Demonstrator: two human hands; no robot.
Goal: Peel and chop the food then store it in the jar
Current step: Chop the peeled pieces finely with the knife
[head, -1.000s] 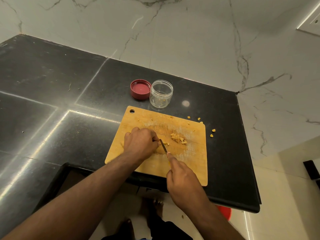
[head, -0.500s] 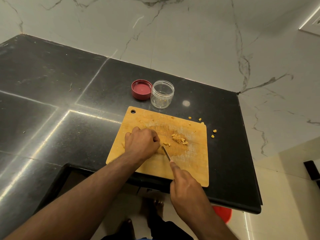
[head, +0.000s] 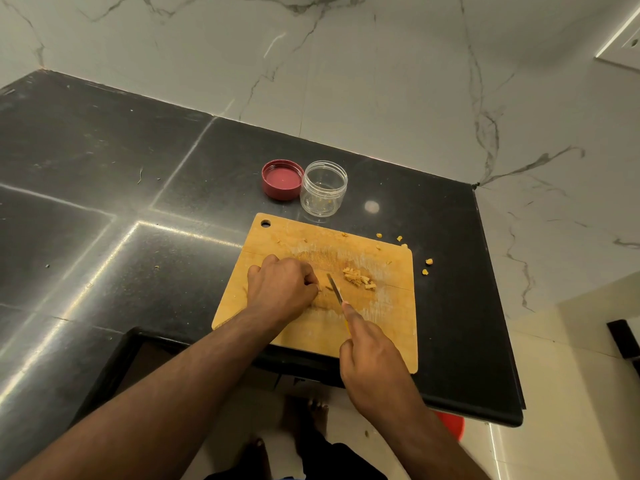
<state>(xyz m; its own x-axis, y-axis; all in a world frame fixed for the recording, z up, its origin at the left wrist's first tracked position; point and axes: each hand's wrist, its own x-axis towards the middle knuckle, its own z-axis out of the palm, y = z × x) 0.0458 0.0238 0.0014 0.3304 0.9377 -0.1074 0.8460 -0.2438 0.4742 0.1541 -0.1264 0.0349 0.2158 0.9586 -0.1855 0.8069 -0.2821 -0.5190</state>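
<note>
Between cuts, the knife [head: 334, 288] has lifted back from the piece under the left hand [head: 280, 289], and the blade now stands just right of those knuckles. That left hand is curled tight, pinning a small piece of food against the cutting board [head: 391, 327]; the piece itself is almost wholly hidden. The right hand [head: 372, 351] grips the knife handle, forefinger stretched along the spine. A little heap of chopped bits [head: 359, 279] lies on the board, just right of the blade. Chopping looks well along, and the next stroke calls for a clean drop close to the guarding fingers. Beyond the board's far edge waits the clear jar [head: 323, 192], open, with a few bits already inside, its red lid [head: 281, 179] lying upturned to its left. Stray crumbs [head: 428, 261] sit off the board's right edge on the black stone counter [head: 104, 188], against a white marble wall [head: 381, 81].
</note>
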